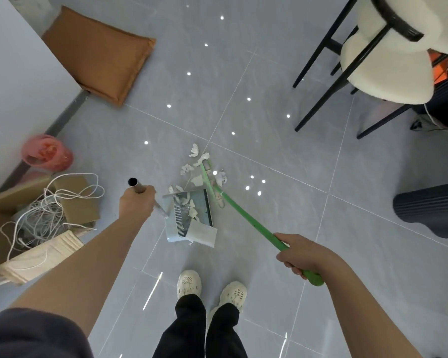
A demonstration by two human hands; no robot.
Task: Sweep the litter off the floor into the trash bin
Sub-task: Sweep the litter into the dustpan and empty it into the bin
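My left hand (137, 202) grips the metal handle (134, 186) of a pale blue dustpan (173, 228) that rests on the grey tile floor in front of my feet. Scraps of white paper (192, 211) lie inside the pan, and a larger white sheet (202, 235) hangs over its near edge. More white paper litter (194, 151) is scattered on the floor just beyond the pan's mouth. My right hand (301, 254) holds the green broom handle (246, 215), and the broom head (211, 177) sits among the scraps. A pink mesh trash bin (45, 153) stands by the wall at left.
An open cardboard box (73, 200) with tangled white cord (44, 213) sits at left beside a cream cloth. An orange cushion (98, 55) leans on the wall. A black-legged chair with white seat (383, 71) stands at upper right, a dark ribbed object (429, 210) at right.
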